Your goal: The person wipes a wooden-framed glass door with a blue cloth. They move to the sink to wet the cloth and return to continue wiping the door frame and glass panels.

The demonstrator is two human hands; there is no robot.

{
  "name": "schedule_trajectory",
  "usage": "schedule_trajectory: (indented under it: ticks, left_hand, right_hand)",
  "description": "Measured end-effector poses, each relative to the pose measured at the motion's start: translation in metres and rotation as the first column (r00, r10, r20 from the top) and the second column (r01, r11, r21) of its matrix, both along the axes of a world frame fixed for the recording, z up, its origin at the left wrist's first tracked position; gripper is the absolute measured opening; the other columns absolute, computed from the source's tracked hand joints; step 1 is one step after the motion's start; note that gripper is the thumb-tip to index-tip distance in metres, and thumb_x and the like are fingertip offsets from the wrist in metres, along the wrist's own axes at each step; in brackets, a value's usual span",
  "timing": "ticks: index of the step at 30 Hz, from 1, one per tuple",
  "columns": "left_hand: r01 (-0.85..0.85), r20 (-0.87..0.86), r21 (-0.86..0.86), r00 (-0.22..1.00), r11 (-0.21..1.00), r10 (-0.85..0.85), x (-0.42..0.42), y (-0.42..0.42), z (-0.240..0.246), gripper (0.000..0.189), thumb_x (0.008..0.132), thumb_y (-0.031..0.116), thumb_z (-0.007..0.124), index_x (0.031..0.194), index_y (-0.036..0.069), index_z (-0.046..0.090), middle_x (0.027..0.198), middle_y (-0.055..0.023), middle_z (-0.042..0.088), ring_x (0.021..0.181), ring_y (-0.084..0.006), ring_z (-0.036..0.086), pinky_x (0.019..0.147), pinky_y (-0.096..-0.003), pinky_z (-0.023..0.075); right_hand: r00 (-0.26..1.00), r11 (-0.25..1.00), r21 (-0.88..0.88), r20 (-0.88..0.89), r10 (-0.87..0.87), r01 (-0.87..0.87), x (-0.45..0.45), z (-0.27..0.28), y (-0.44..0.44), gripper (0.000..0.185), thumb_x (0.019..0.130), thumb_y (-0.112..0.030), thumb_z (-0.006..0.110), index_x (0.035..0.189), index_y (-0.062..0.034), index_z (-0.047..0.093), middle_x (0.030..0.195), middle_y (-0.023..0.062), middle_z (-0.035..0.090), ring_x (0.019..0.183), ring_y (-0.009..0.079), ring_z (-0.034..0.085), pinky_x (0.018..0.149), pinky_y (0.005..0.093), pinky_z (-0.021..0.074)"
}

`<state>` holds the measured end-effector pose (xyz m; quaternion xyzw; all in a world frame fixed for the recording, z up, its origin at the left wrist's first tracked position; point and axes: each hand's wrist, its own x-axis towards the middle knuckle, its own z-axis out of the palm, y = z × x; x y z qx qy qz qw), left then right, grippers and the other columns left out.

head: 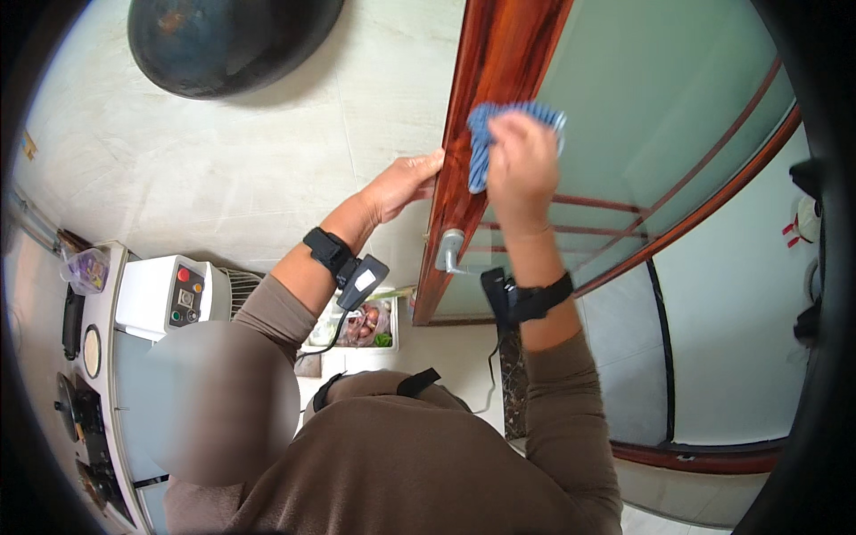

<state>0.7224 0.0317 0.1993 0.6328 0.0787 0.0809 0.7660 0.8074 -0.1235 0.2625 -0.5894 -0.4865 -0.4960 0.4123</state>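
Note:
A door with a reddish-brown wooden frame [505, 47] and frosted glass panes [642, 87] stands in front of me. My left hand [408, 184] rests against the outer edge of the frame, its thumb on the edge and its fingers partly hidden behind it. My right hand [525, 167], slightly blurred, presses a blue striped cloth [481, 140] to the face of the frame, above a metal lever handle [451, 251]. Each wrist wears a black strap with a small device and a cable.
A large dark wok [227, 40] is at the upper left against the pale tiled wall. At left, a white machine with buttons [160, 294] stands by a counter [110, 374] with a stove. A white crate [394, 328] of vegetables sits below the door handle.

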Motion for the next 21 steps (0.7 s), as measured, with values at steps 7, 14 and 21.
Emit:
schedule_trajectory:
  ticks: [7, 14, 21]
  left_hand:
    - [0.033, 0.003, -0.032, 0.999, 0.999, -0.033, 0.002, -0.003, 0.004, 0.054, 0.094, 0.049, 0.05, 0.121, 0.004, 0.06, 0.122, -0.0069, 0.06, 0.11, -0.0155, 0.055, 0.101, -0.0331, 0.0376]
    - [0.003, 0.018, -0.041, 1.0, 0.999, -0.002, -0.003, -0.002, 0.003, 0.052, 0.094, 0.047, 0.05, 0.123, 0.004, 0.058, 0.12, -0.0055, 0.061, 0.108, -0.0143, 0.055, 0.099, -0.0328, 0.0392]
    - [0.061, 0.042, -0.072, 0.997, 0.996, -0.058, -0.004, 0.002, 0.0, 0.049, 0.094, 0.048, 0.052, 0.116, 0.006, 0.061, 0.11, -0.0022, 0.062, 0.094, -0.0107, 0.054, 0.09, -0.0316, 0.0438]
  right_hand:
    - [0.966, 0.983, 0.04, 0.199, 0.167, -0.179, -0.001, 0.231, 0.002, 0.028, 0.078, 0.003, 0.057, 0.105, -0.0044, 0.063, 0.099, 0.0137, 0.061, 0.104, 0.0331, 0.056, 0.094, 0.0414, 0.0437]
    - [0.905, 0.985, 0.124, 0.422, 0.057, -0.12, 0.027, 0.141, 0.02, 0.026, 0.074, 0.005, 0.063, 0.098, -0.0049, 0.066, 0.1, 0.0126, 0.064, 0.096, 0.0281, 0.061, 0.085, 0.0353, 0.0497]
    - [0.95, 0.925, -0.331, 0.18, 0.256, -0.187, 0.005, -0.061, -0.007, 0.027, 0.073, -0.003, 0.062, 0.1, -0.0059, 0.064, 0.1, 0.007, 0.06, 0.083, 0.0232, 0.059, 0.071, 0.0327, 0.0497]
